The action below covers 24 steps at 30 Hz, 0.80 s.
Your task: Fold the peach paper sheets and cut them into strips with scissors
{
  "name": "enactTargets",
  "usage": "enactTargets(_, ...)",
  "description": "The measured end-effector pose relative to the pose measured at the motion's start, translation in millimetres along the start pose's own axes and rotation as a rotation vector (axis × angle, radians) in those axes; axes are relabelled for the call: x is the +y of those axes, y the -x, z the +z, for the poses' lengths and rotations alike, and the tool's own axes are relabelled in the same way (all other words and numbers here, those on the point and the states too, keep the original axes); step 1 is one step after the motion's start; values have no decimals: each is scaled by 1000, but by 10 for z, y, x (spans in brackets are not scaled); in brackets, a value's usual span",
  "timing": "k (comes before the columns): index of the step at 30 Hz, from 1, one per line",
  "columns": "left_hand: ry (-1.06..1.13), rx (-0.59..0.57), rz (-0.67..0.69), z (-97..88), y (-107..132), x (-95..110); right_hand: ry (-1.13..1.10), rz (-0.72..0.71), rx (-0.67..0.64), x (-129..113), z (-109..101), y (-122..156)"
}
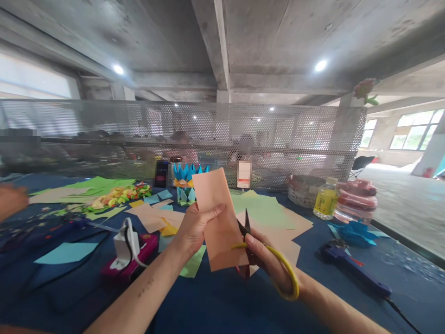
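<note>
Surface [163, 308] below, I see peach paper [220, 239] raised over it, seemingly folded, no finished cut visible; my left fingers [215, 212] pinch it, my right fingers [255, 243] curl round scissors [287, 266], blades parted by its edge.

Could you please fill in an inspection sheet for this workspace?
Surface: dark blue tabletop, partly covered.
Job's things: orange paper, upright; scissors, blades open beside its right edge, contact unclear.
Clutter: loose light green paper, blue paper flower, yellow-labelled bottle.
Hands: left hand holds the paper; right hand grips the scissors.
Cables: white plug on a magenta power strip; black cord from a blue tool.
Surroundings: perforated partition; another person's blurred hand at far left.
</note>
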<state>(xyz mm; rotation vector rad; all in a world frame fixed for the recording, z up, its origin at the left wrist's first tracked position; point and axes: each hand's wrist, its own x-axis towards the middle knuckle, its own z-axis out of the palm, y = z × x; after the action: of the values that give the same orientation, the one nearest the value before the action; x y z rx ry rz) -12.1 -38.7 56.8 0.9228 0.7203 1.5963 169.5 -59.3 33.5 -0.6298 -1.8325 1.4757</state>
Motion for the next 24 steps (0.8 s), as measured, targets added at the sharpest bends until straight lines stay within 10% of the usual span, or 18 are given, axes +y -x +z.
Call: enactTargets(24, -95, -174, -54, 51, 73, -132, 21, -9, 129, -45, 11, 23)
